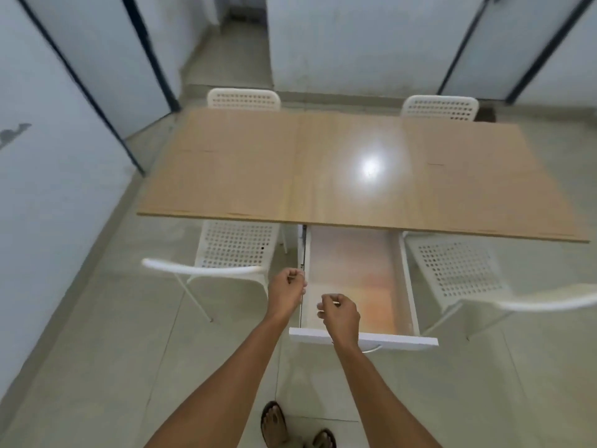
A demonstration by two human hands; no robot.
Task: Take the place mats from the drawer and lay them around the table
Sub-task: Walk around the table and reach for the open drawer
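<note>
A white drawer (407, 286) stands pulled out from under the near edge of the wooden table (226, 176). Flat on its bottom lies a glossy sheet with a pink-orange sheen, which looks like a place mat (355, 270). My left hand (287, 287) hovers at the drawer's left rail with its fingers curled closed. Over the drawer's near left corner, my right hand (341, 315) is curled the same way. I see nothing held in either hand. The tabletop carries no mats.
White perforated chairs stand at the near left (232, 250), near right (458, 270), far left (244, 99) and far right (440, 107). The drawer front (403, 343) juts toward me. My sandalled feet (274, 421) are on the tiled floor. Walls close in on the left.
</note>
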